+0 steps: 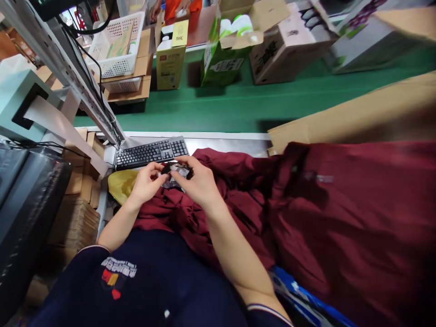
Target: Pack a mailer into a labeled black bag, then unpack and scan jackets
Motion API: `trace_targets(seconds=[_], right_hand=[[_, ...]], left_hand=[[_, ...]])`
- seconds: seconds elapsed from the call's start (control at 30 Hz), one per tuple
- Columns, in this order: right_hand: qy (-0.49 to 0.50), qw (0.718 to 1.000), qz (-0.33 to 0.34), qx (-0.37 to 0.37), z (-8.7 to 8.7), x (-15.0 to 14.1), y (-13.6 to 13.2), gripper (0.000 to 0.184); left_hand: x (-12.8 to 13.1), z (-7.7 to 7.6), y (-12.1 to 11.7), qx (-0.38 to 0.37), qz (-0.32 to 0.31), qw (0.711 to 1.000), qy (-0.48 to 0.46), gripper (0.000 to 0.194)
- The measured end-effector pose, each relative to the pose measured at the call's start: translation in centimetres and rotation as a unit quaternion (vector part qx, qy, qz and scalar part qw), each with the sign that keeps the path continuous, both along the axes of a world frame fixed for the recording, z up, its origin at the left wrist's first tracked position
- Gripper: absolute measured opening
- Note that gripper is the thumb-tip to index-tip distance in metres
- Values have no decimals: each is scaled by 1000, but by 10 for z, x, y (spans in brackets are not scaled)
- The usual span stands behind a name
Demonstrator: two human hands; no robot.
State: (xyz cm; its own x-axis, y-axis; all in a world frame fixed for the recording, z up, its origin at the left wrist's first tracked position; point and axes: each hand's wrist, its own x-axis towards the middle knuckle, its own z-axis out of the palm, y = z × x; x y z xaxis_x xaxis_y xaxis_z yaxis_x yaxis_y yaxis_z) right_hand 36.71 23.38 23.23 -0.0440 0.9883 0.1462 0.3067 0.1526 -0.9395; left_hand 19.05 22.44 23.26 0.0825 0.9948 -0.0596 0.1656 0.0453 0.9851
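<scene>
Both my hands meet at a small crumpled black-and-whitish piece [177,171], perhaps a label or thin plastic; its kind is not clear. My left hand [146,181] pinches the near left side of it between thumb and fingers. From the other side, my right hand [198,180] grips it with the thumb on top. Beneath my hands a dark red garment [344,213] lies bunched, spreading far to the right. A yellow bag [122,185] sits beside my left wrist.
A black keyboard [151,153] lies just beyond my hands. Across the green conveyor [221,109] stand open cartons [223,63] with bottles and a white basket [121,63]. A cardboard flap [357,113] rises at right. A printer [25,102] and metal post [68,68] stand left.
</scene>
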Motion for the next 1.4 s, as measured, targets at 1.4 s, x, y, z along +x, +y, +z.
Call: trace_targets(seconds=[1.4], right_hand=[[333, 895, -102, -280, -67, -19, -42, 52]], left_hand=[[-9, -52, -36, -43, 89, 994, -42, 32]])
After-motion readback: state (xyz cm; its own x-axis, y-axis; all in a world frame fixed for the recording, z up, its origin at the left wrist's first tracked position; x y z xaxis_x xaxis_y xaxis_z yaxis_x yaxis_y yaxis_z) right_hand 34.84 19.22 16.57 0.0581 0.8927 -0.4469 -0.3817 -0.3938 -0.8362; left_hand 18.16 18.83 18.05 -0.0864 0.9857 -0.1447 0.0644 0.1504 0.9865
